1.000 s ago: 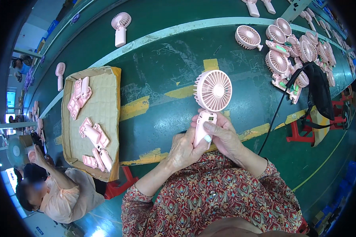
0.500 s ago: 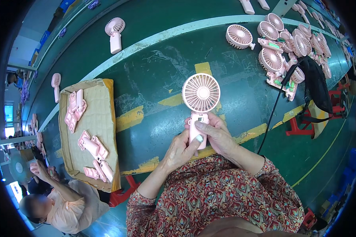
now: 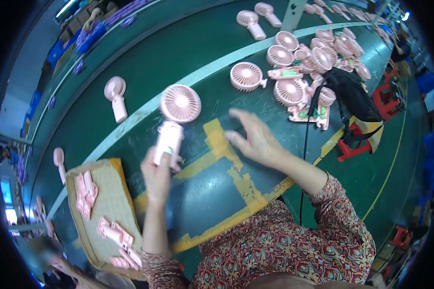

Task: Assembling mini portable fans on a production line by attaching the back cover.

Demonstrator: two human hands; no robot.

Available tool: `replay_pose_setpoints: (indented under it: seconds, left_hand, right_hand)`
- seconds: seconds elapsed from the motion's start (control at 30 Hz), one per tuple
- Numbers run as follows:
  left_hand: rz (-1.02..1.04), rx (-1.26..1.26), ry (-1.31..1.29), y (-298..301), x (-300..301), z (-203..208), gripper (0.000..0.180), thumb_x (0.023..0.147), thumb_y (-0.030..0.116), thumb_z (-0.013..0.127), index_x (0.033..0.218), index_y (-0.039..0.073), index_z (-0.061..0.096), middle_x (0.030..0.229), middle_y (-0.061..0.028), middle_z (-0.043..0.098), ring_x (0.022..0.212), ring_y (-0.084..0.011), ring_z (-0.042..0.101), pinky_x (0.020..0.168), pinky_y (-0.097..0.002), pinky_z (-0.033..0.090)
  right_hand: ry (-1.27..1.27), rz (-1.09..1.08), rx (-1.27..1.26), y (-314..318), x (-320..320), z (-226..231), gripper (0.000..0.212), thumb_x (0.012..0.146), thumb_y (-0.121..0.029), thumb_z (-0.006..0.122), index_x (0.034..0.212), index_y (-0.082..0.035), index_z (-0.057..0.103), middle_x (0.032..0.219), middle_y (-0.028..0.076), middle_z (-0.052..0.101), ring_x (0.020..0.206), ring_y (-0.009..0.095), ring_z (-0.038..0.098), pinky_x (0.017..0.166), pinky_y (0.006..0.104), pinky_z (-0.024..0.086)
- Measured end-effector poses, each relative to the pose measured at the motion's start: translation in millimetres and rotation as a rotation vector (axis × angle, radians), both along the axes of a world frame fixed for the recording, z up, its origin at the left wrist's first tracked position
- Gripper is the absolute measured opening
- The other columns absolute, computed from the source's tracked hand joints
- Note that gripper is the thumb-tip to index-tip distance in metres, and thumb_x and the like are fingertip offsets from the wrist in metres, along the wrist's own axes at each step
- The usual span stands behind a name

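My left hand [image 3: 157, 176] is closed round the handle of a pink handheld fan [image 3: 181, 103], held up over the green bench with its round grille away from me. My right hand [image 3: 259, 142] is off the fan, fingers apart and holding nothing, above the yellow tape [image 3: 219, 139] on the bench. Beyond that hand lies a single pink fan head [image 3: 247, 76]. A pile of fan heads [image 3: 291, 92] and open pink casings with green parts sits to its right.
At left stands a shallow cardboard tray [image 3: 113, 192] with pink casing pieces. Several finished-looking fans, one a pink fan [image 3: 115, 98], lie past the pale strip [image 3: 144, 108]. A black bag [image 3: 352, 96] with a cord rests at the right edge, near red stools [image 3: 349, 142]. A co-worker [image 3: 58, 260] sits at lower left.
My right hand has let go of the fan and moved away, its fingers spreading. My left hand has carried the fan to the left and farther out. The whole view has turned.
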State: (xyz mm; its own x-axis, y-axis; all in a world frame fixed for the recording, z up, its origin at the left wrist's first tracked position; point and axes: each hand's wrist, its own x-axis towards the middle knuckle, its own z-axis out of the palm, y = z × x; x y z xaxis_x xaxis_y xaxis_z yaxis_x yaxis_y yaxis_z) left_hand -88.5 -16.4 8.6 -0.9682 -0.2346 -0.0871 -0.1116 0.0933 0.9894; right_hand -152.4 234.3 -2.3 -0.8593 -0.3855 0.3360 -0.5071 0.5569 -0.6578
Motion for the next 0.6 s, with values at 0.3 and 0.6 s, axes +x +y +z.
replay_pose_setpoints:
  seconds: [0.3,0.6]
  left_hand:
    - [0.240,-1.204,-0.068,-72.5,-194.4,2.8,0.056,0.085,0.029,0.053,0.128,-0.002,0.037,0.115,-0.0284,0.049,0.099,-0.0446,0.054,0.085,-0.0484,0.044]
    - [-0.327,-0.735,0.049,36.6,-141.0,-20.7,0.076,0.077,0.035,0.067,0.131,-0.008,0.035,0.132,-0.0274,0.039,0.124,-0.0364,0.039,0.104,-0.0390,0.031]
  right_hand:
    - [0.088,-0.339,0.485,29.6,-128.4,12.6,0.070,0.079,-0.032,0.064,0.128,0.007,0.034,0.122,0.029,0.047,0.117,0.041,0.044,0.100,0.0457,0.034]
    - [-0.029,-0.108,0.110,-12.3,-94.3,-21.5,0.057,0.083,-0.030,0.059,0.121,0.006,0.037,0.113,0.029,0.048,0.102,0.044,0.052,0.086,0.0460,0.045]
